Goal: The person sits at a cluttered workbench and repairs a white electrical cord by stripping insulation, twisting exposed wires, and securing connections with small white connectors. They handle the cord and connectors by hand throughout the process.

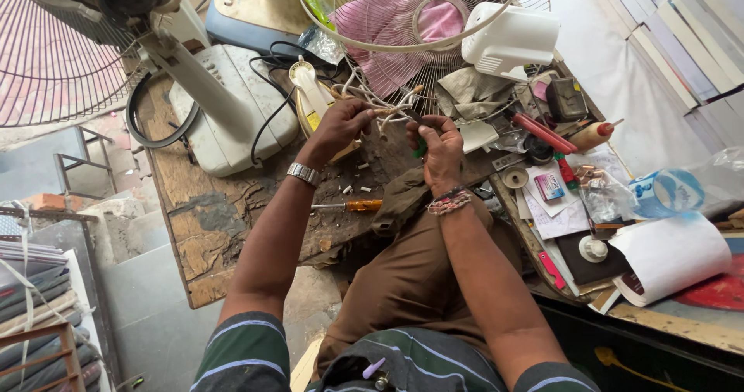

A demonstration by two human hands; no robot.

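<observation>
Head view is looking down on a cluttered wooden workbench (203,229), where both hands are meeting over a bundle of thin white wires (370,101) just in front of a pink fan blade (403,39) in its wire guard. The left hand (341,124) is pinching a wire end between thumb and fingers. The right hand (440,150) is clenching a small green-handled tool (419,145) and pointing its tip at that wire. These wires are looking light, limp and springy, easily nicked; gripping close to the end, on the insulation, seems best. A yellow-handled screwdriver (349,205) is lying near the left forearm.
</observation>
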